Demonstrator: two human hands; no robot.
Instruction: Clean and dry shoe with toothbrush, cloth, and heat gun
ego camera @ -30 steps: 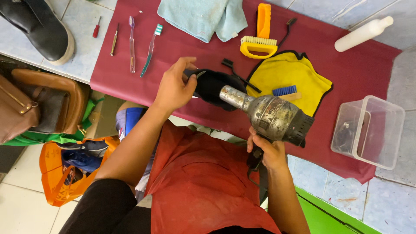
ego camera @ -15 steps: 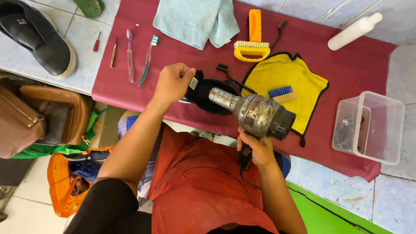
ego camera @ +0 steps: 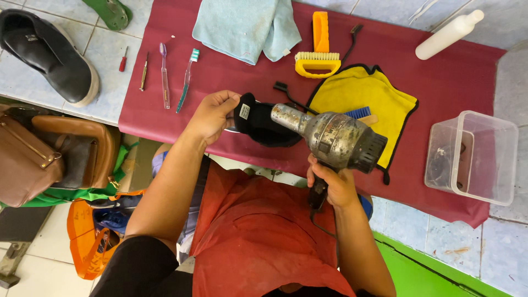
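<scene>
A maroon cloth (ego camera: pixel 440 82) covers the worktable. Over its near edge, the right hand (ego camera: pixel 333 184) is wrapped tight around the handle of a worn metal heat gun (ego camera: pixel 335 137), nozzle aimed at a black shoe (ego camera: pixel 264 124) that the left hand (ego camera: pixel 212 113) grips firmly by its end. A yellow cloth (ego camera: pixel 363 91) lies just behind.

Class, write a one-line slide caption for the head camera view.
Left hand holds a black shoe while the right hand aims a worn metal hair dryer into it above a maroon cloth.
</scene>
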